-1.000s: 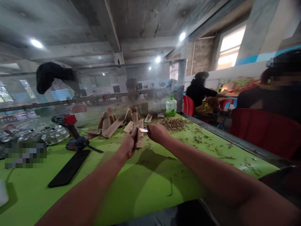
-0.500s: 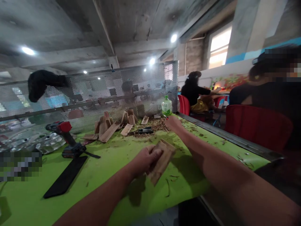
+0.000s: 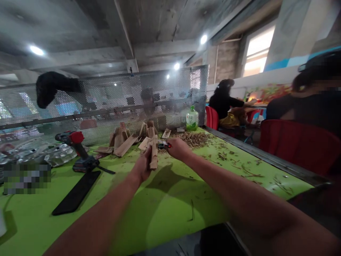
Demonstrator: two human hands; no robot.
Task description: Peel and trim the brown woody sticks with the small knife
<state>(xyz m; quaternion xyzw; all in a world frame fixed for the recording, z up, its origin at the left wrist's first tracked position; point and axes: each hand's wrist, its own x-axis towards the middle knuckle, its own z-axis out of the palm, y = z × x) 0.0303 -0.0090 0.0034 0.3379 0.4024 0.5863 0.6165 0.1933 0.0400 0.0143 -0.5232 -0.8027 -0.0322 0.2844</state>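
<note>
The fingers of the left hand (image 3: 142, 165) are pressed together and pinch a folded brown paper bag (image 3: 153, 153), which stands upright. The fingers of the right hand (image 3: 178, 149) close around a small tool with a red end (image 3: 164, 145), just beside the bag. Past the fingers lie more paper bags (image 3: 121, 140) and dry stems (image 3: 193, 139) on the green table (image 3: 170, 199). Left of the fingers stands a drill (image 3: 77, 149).

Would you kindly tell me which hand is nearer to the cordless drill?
The left hand is nearer, holding a brown paper bag to the right of the drill; the right hand sits farther right, beyond that bag.
</note>
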